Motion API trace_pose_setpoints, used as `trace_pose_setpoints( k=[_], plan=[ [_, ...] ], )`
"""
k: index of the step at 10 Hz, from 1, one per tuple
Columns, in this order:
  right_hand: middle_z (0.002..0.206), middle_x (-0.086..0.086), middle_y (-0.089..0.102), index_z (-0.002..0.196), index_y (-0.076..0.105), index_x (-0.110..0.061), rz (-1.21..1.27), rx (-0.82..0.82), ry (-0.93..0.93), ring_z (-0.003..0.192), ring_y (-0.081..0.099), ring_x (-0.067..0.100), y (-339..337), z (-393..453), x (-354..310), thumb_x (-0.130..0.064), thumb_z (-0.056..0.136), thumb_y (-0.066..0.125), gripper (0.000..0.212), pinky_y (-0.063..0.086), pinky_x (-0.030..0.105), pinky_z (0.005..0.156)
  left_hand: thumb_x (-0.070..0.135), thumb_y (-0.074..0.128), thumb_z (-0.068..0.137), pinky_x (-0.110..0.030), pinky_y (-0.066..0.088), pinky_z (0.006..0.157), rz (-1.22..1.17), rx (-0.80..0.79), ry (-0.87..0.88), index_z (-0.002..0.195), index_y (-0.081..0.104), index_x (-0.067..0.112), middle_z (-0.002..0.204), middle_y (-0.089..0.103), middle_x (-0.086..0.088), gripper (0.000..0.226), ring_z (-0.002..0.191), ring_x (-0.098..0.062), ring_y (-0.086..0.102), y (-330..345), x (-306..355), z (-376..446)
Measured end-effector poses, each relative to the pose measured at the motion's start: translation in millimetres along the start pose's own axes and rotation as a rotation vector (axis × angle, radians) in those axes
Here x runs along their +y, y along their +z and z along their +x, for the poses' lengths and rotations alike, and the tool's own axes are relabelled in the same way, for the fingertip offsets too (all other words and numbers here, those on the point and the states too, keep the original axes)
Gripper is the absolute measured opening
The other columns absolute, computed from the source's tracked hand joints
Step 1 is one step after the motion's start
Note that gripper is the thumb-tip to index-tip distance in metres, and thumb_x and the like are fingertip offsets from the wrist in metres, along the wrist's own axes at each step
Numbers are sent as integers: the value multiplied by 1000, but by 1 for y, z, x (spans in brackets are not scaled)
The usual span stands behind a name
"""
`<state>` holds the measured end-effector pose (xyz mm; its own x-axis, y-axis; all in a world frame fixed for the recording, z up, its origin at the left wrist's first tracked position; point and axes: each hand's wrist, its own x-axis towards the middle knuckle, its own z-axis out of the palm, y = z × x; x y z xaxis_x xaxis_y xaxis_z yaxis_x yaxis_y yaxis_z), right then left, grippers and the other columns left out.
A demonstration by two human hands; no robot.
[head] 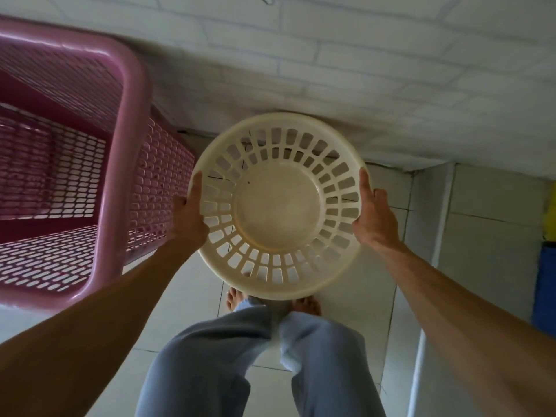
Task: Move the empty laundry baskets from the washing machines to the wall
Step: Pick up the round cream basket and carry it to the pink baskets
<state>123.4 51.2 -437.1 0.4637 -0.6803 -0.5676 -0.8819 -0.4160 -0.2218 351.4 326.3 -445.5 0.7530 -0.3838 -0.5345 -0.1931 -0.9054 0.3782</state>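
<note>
- Your bare feet (305,305) stand on the tiled floor (469,245)
- Your left hand (189,219) and right hand (374,218) grip opposite rims of the empty round cream laundry basket (278,206), held above the floor
- Pink rectangular laundry basket (75,164) just beside it, near the white brick wall (376,70)

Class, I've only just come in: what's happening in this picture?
A person holds a round cream basket by its rim, left hand on one side, right hand on the other. It is empty and held above the tiled floor, close to the white brick wall. A larger pink basket stands beside it, to the left.
</note>
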Motion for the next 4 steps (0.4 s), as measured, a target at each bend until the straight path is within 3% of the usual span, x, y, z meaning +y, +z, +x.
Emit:
trace_pose_setpoints(
  k=[1, 2, 3, 4],
  plan=[
    [134, 15, 41, 159, -6, -40, -20, 29, -6, 81, 60, 22, 2, -4, -2, -17, 84, 78, 115, 49, 33, 57, 37, 53, 99, -39, 57, 76, -189, 47, -64, 144, 38, 26, 119, 53, -19, 49, 100, -43, 59, 0, 5, 3],
    [149, 15, 35, 159, 6, -34, 47, 103, -8, 122, 53, 33, -6, -20, -15, -23, 79, 82, 110, 58, 48, 81, 49, 45, 100, -37, 62, 64, -379, 126, -54, 126, 56, 9, 98, 66, -14, 49, 78, -26, 72, -18, 25, -16],
    [159, 13, 27, 159, 14, -26, 106, 113, -29, 143, 33, 34, -29, -57, -37, -24, 82, 76, 99, 49, 58, 102, 37, 47, 102, -39, 62, 72, -294, 112, 57, 140, 46, 27, 111, 67, 0, 40, 86, -17, 70, -51, 46, -59],
    [165, 9, 19, 160, 17, -21, 170, 111, -48, 151, 21, 28, -58, -117, -72, -15, 93, 64, 82, 38, 52, 115, 37, 54, 97, -51, 55, 94, -50, 14, 189, 153, 23, 32, 144, 51, -5, 65, 123, -26, 57, -80, 62, -120]
  ],
)
